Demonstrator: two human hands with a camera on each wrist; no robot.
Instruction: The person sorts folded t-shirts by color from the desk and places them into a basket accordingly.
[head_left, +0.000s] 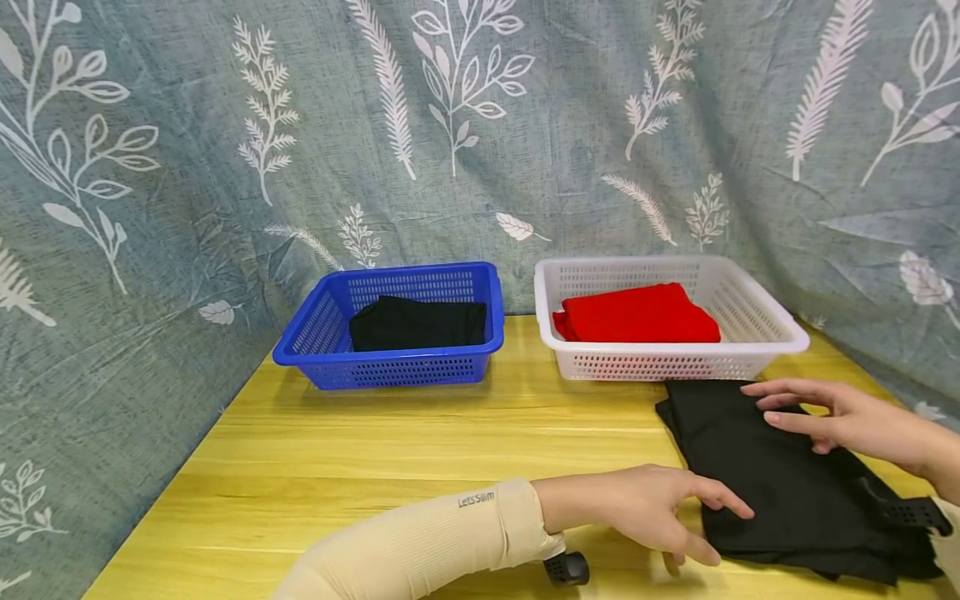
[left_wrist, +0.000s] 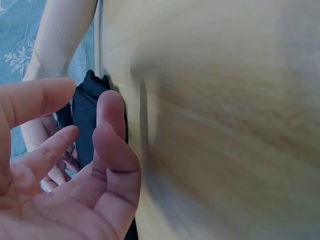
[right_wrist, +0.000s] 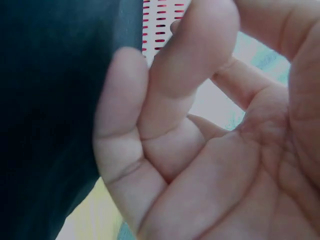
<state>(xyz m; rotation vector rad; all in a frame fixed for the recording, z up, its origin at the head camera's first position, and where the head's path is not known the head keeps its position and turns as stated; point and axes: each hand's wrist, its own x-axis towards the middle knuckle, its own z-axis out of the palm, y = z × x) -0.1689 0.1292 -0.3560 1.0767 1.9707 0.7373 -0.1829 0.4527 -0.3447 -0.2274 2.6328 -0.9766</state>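
Observation:
A black folded garment [head_left: 765, 483] lies on the right part of the table, its lower edge uneven. My left hand [head_left: 656, 504] is at the garment's near left edge, fingers loosely bent; whether the index fingertip touches the cloth I cannot tell. Over the garment's far right part is my right hand [head_left: 855, 421], fingers spread and slightly bent, nothing held. In the left wrist view the left hand [left_wrist: 75, 175] has nothing between thumb and fingers, and the black garment [left_wrist: 85, 120] shows behind them. Dark cloth [right_wrist: 55, 100] fills the left side of the right wrist view, beside the right hand [right_wrist: 200, 150].
A blue basket [head_left: 390, 367] holding black folded cloth [head_left: 420, 323] stands at the back left. Right of it is a white basket [head_left: 675, 362] with a red folded cloth [head_left: 637, 315], just beyond the black garment. A patterned curtain [head_left: 465, 200] hangs behind the wooden table [head_left: 375, 442].

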